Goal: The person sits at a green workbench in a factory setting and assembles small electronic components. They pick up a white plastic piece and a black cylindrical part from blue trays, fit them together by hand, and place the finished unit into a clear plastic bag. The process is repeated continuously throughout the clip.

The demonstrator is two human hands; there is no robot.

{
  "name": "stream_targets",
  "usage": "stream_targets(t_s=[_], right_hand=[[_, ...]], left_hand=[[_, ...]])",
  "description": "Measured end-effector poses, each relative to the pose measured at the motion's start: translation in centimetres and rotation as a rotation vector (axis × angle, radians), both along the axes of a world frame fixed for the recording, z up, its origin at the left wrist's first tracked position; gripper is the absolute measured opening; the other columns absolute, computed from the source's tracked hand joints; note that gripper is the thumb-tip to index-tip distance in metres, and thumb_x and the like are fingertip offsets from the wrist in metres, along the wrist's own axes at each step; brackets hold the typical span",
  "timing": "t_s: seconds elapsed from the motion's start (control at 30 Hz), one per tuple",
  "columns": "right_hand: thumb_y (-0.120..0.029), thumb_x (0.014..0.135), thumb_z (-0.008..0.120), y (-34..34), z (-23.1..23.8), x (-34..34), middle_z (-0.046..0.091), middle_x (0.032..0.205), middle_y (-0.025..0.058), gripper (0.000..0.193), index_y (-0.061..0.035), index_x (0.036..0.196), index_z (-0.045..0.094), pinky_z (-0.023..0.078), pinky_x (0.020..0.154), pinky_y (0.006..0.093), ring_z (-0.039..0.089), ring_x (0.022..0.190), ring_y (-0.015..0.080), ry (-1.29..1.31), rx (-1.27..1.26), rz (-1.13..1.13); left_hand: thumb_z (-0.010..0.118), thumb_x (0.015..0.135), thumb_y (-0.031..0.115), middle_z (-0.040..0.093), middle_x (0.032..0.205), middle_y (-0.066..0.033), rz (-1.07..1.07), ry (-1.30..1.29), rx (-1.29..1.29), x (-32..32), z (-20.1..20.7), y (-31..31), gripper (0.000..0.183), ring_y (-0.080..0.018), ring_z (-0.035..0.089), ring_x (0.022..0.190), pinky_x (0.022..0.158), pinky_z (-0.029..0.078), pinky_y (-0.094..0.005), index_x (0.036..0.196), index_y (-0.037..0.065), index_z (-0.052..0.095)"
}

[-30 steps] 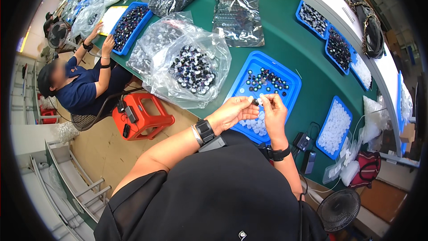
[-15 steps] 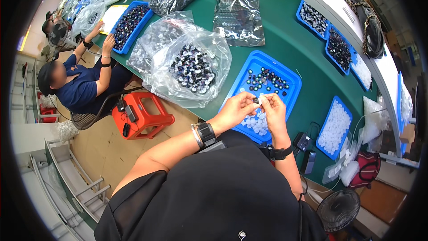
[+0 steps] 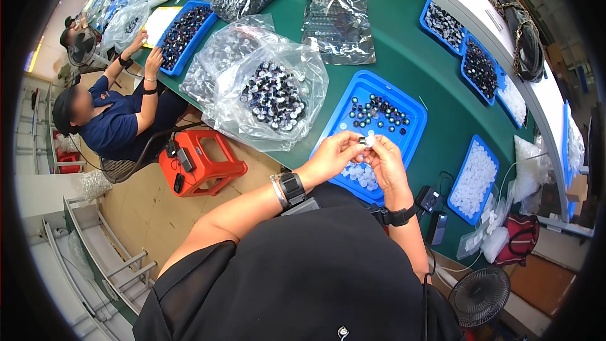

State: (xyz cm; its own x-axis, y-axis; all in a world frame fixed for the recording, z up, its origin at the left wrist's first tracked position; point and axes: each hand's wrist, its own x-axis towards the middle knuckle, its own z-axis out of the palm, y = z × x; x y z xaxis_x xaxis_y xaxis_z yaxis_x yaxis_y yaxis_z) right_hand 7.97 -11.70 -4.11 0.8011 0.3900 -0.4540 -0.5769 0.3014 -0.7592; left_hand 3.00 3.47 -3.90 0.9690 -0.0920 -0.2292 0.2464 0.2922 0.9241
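Note:
Both my hands meet over the near part of a blue tray [image 3: 364, 86]. Pinched in the fingertips of my left hand [image 3: 331, 155] is a small dark cylindrical piece [image 3: 362, 141]. My right hand [image 3: 387, 163] has a small white round cap [image 3: 370, 141] between thumb and finger, held right against the dark piece. Whether the two are joined is too small to tell. Behind my fingers, the tray's far half holds scattered dark round pieces [image 3: 380, 112] with shiny tops. White caps [image 3: 361, 175] lie heaped in its near half, partly hidden by my hands.
Left of the tray, an open clear bag [image 3: 276, 96] holds many black-and-white pieces. A flat dark bag [image 3: 338, 28] lies beyond it. At right stand a tray of white caps [image 3: 472, 180] and black devices with cables [image 3: 437, 228]. A co-worker [image 3: 104, 110] sits at left near a red stool [image 3: 201, 163].
My right fingers have shifted and turned the white cap, so more of its round face shows beside the dark piece. My left hand stays in nearly the same place.

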Motion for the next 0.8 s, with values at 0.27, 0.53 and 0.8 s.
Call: stream_targets(t_s=[0.27,0.53,0.8], right_hand=[[-0.019,0.092,0.059,0.2,0.1,-0.2,0.055,0.073,0.0002,0.014,-0.0075,0.087,0.053,0.042,0.054,0.0213,0.051,0.061,0.0074,0.013,-0.007,0.011],[-0.017,0.093,0.056,0.1,-0.2,-0.2,0.051,0.07,0.0009,0.015,-0.0073,0.086,0.047,0.036,0.046,0.0208,0.047,0.056,0.0074,0.073,0.026,0.019],[-0.014,0.094,0.052,-0.2,0.1,-0.1,0.046,0.069,0.0006,0.013,-0.0078,0.086,0.043,0.032,0.043,0.0195,0.043,0.054,0.0066,0.164,0.073,0.077]], left_hand=[[0.056,0.092,0.009,0.064,0.092,-0.007,-0.004,-0.001,0.07,0.0,0.5,0.2,0.018,-0.0107,0.061,0.08,0.073,0.051,-0.0249,0.106,-0.002,0.055],[0.062,0.088,0.007,0.062,0.084,-0.0042,0.034,-0.083,0.191,0.0,0.3,-0.1,0.019,-0.0101,0.061,0.078,0.07,0.052,-0.0251,0.103,-0.002,0.056],[0.065,0.086,0.008,0.062,0.079,-0.003,-0.01,-0.221,0.425,-0.1,1.0,0.2,0.018,-0.0084,0.058,0.072,0.066,0.049,-0.0245,0.101,-0.001,0.059]])
